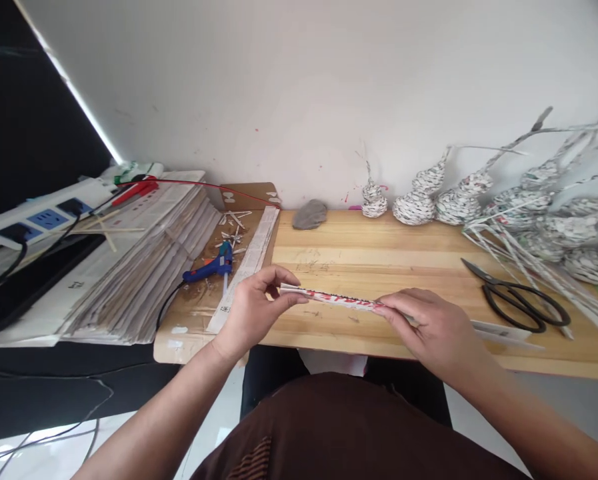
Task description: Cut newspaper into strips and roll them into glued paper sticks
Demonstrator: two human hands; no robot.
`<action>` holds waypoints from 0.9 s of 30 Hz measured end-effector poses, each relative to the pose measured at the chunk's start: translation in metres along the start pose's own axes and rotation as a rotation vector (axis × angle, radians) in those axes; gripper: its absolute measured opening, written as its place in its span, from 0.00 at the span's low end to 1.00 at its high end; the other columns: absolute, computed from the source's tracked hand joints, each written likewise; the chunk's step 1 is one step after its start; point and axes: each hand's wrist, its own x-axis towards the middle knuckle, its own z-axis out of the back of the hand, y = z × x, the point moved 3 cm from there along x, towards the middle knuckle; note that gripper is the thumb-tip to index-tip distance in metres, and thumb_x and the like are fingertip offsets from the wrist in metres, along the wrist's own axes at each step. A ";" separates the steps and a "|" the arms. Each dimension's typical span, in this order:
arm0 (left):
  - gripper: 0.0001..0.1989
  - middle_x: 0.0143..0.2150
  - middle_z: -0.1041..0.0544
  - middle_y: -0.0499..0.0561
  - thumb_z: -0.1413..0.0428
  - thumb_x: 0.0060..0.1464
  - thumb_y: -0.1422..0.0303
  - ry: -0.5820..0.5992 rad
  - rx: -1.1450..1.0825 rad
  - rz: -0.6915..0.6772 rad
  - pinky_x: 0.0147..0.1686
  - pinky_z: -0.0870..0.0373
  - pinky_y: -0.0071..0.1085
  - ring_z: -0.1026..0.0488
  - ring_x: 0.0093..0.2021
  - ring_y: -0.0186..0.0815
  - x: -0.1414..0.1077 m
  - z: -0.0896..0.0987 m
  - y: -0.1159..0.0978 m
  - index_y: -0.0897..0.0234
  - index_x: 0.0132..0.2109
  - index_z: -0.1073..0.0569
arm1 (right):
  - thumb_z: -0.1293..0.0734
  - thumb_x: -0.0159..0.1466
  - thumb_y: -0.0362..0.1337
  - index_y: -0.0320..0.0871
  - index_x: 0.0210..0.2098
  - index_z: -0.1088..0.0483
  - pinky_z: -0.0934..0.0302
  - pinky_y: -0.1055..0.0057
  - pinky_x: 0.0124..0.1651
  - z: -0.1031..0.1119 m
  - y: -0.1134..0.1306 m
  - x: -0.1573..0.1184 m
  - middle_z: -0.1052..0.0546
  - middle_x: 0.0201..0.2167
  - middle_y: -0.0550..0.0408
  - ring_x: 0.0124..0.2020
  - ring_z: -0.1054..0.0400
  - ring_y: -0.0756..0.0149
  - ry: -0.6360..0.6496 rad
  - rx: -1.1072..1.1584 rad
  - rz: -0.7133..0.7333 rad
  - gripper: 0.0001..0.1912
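A narrow folded strip of printed paper [341, 300], white with red marks, is held level above the front part of the wooden table [319, 250]. My left hand [259, 300] pinches its left end between thumb and fingers. At the other end my right hand [426, 323] grips the strip the same way; the paper reappears beyond that hand as a pale, blurred length [503, 333]. Black-handled scissors [516, 293] lie partly open on the table to the right of my right hand. Left of my left hand, a blue glue gun [211, 265] rests on cardboard [189, 317].
Woven paper gourds [413, 207] line the back right, with loose paper rolls [549, 280] beside them. A grey stone [309, 215] sits at the back. Long paper strips [251, 257] lie on the cardboard. Stacked newspapers [153, 267] and a power strip [43, 217] are at the left.
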 end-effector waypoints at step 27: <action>0.14 0.36 0.23 0.49 0.44 0.55 0.56 0.088 0.289 -0.025 0.37 0.34 0.29 0.28 0.37 0.35 0.018 0.012 0.017 0.61 0.41 0.25 | 0.42 0.69 0.42 0.43 0.32 0.32 0.52 0.73 0.30 0.002 -0.002 0.018 0.28 0.25 0.59 0.26 0.37 0.71 0.360 0.150 -0.150 0.14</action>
